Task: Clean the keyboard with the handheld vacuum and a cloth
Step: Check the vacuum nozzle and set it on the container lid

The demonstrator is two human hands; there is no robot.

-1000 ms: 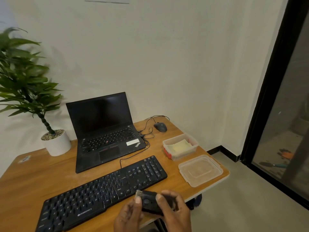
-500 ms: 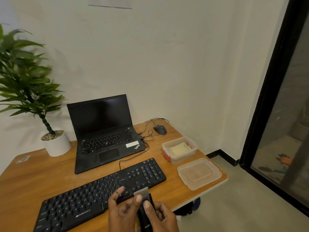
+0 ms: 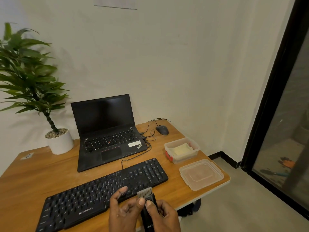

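A black full-size keyboard (image 3: 93,193) lies slanted on the wooden desk (image 3: 33,171), near its front edge. I hold a slim black handheld vacuum (image 3: 149,213) with a grey brush head upright at the keyboard's front edge. My right hand (image 3: 164,216) grips its body, thumb on top. My left hand (image 3: 122,213) touches the vacuum with its thumb, the other fingers spread over the keys. A folded yellow cloth (image 3: 181,149) sits in a clear plastic box (image 3: 195,146) at the right.
An open black laptop (image 3: 108,131) stands behind the keyboard, its cable running to it. A potted plant (image 3: 58,141) is at back left, a mouse (image 3: 162,130) at back right. The box lid (image 3: 201,174) lies near the desk's right corner.
The vacuum turned from lying sideways in both hands to upright with its brush head pointing up and forward. My left fingers spread out over the keyboard.
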